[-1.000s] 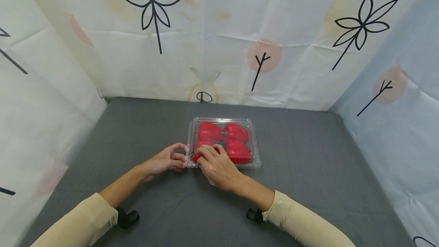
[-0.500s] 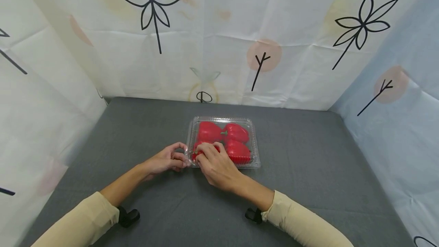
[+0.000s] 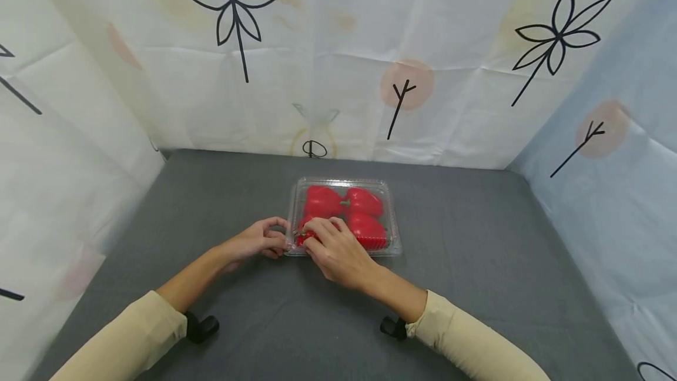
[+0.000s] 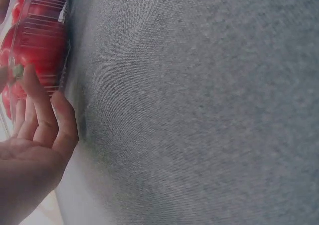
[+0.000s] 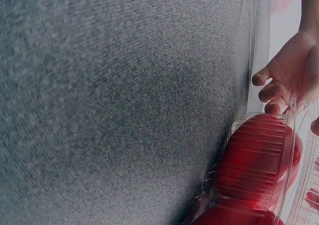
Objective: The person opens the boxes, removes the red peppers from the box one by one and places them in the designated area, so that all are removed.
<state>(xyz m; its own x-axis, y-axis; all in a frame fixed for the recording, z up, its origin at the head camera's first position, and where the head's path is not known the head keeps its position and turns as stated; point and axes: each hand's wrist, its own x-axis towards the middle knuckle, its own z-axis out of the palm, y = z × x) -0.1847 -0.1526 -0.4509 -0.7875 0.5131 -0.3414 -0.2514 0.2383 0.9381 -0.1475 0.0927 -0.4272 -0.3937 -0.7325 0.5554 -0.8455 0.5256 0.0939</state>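
Pinching is how I'd call the left hand (image 3: 256, 241), thumb and bent fingers on the rim at the near-left corner of a clear container (image 3: 392, 216). Behind that hand there's a beige sleeve (image 3: 124, 334), plus a black wrist strap (image 3: 201, 329), so two hands and two of each of those, one set per arm. Moving right, you get the one container, sitting flat around the middle of the table (image 3: 476, 251), and I count four red peppers (image 3: 367, 231) inside, two by two, with the near-left one mostly covered. They're rounded, lobed and glossy, and at least one green stem (image 3: 345, 203) pokes inward. Box looks like thin see-through plastic, squarish with softened corners, and the wrist views show fine ribs down its walls. Next along is the right hand (image 3: 338, 254), fingers bent over the near-left part of the box; can't tell if it's pinching the edge or just resting there. Table cover's a gray fabric with a woven grain. Pale, creased cloth (image 3: 338, 46) hangs behind everything, with two whole line-drawn flowers on it and two twigs, each over a pink circle.
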